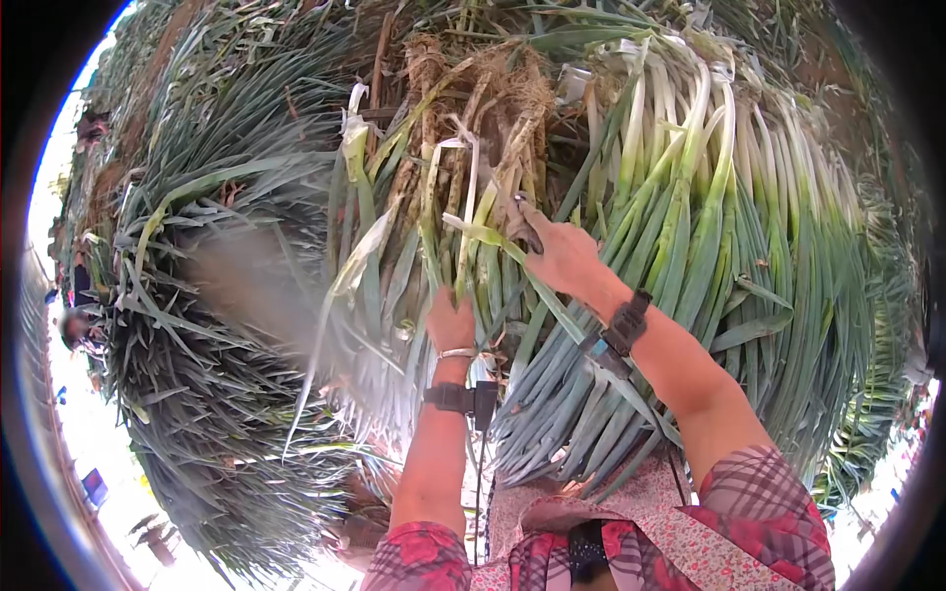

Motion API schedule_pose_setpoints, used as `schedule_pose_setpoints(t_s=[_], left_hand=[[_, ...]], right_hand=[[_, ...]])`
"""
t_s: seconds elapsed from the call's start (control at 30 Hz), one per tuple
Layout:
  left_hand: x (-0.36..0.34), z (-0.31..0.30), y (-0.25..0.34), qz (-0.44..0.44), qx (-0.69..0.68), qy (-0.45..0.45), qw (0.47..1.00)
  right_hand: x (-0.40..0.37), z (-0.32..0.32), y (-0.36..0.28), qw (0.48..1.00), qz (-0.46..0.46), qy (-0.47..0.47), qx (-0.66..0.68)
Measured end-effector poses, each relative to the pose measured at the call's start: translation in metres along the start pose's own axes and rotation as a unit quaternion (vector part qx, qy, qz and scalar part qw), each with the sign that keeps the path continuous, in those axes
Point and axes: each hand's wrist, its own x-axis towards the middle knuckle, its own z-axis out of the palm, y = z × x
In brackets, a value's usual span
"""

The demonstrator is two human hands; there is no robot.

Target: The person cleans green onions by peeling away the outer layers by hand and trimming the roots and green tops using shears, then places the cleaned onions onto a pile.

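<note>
My left hand (450, 323) is closed around the green stalk of a scallion (431, 222) in the middle of the pile. My right hand (567, 258) is higher up and to the right, fingers bent and pinched on a scallion near its pale stem; a stripped leaf (473, 230) lies against these fingers. Around both hands are unpeeled scallions (404, 187) with brown skins and dirty roots (512, 94). To the right lies a thick row of cleaned scallions (690, 148) with white stems and green leaves. My right fingertips are partly hidden.
A big heap of leafy scallions (227, 414) fills the left side, and more scallions (867, 414) lie at the far right. Loose torn leaves (355, 261) hang over the pile in front of me. A pale blur covers part of the left side.
</note>
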Motion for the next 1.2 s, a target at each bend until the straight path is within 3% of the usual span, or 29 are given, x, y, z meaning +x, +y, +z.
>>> schedule_pose_setpoints(t_s=[0.1,0.13,0.3,0.37,0.5,0.63,0.77,0.83,0.9,0.97,1.0,1.07,1.1,1.13,1.2], left_hand=[[-0.007,-0.001,0.003,-0.007,-0.011,-0.008,1.000],[-0.009,0.005,-0.004,0.043,-0.022,0.052,0.997],[-0.021,-0.004,-0.004,0.031,-0.046,0.037,0.998],[-0.024,-0.013,0.005,-0.041,-0.046,-0.020,0.998],[-0.032,-0.019,0.006,0.000,-0.066,-0.020,0.998],[-0.063,-0.040,0.012,-0.033,-0.024,-0.082,0.996],[-0.110,-0.062,-0.026,-0.090,0.000,-0.117,0.989],[-0.130,-0.074,-0.047,-0.103,0.015,-0.123,0.987],[-0.146,-0.083,-0.072,-0.198,-0.185,-0.082,0.959],[-0.152,-0.101,-0.090,-0.210,-0.177,-0.001,0.962],[-0.143,-0.123,-0.103,-0.189,-0.095,0.060,0.975],[-0.117,-0.153,-0.053,-0.208,-0.141,0.181,0.951],[-0.091,-0.164,0.005,-0.240,-0.266,0.246,0.901],[-0.069,-0.167,-0.029,-0.102,-0.088,0.240,0.962],[-0.024,-0.147,-0.009,-0.163,-0.161,0.153,0.961]], right_hand=[[0.017,0.001,0.004,1.000,-0.002,0.022,-0.005],[0.023,0.001,0.005,0.999,-0.010,0.033,-0.001],[0.052,-0.009,0.005,0.999,0.010,0.042,-0.004],[0.059,-0.010,0.007,0.998,0.015,0.053,0.000],[0.064,-0.016,0.010,0.999,0.031,0.040,0.014],[0.058,-0.019,0.017,1.000,0.003,0.018,0.007],[0.042,-0.022,0.025,0.999,-0.023,-0.007,0.025],[0.029,-0.021,0.030,0.998,-0.020,0.027,0.052],[0.004,-0.025,0.023,0.998,-0.019,-0.005,0.060],[-0.024,-0.026,0.020,0.997,-0.019,-0.043,0.065],[-0.042,-0.022,0.020,0.995,-0.034,-0.064,0.069],[-0.071,-0.013,0.016,0.991,-0.046,-0.103,0.078],[-0.084,-0.010,0.012,0.985,-0.063,-0.145,0.070],[-0.092,-0.007,0.009,0.978,-0.080,-0.183,0.064],[-0.085,-0.002,0.004,0.976,-0.073,-0.190,0.082]])
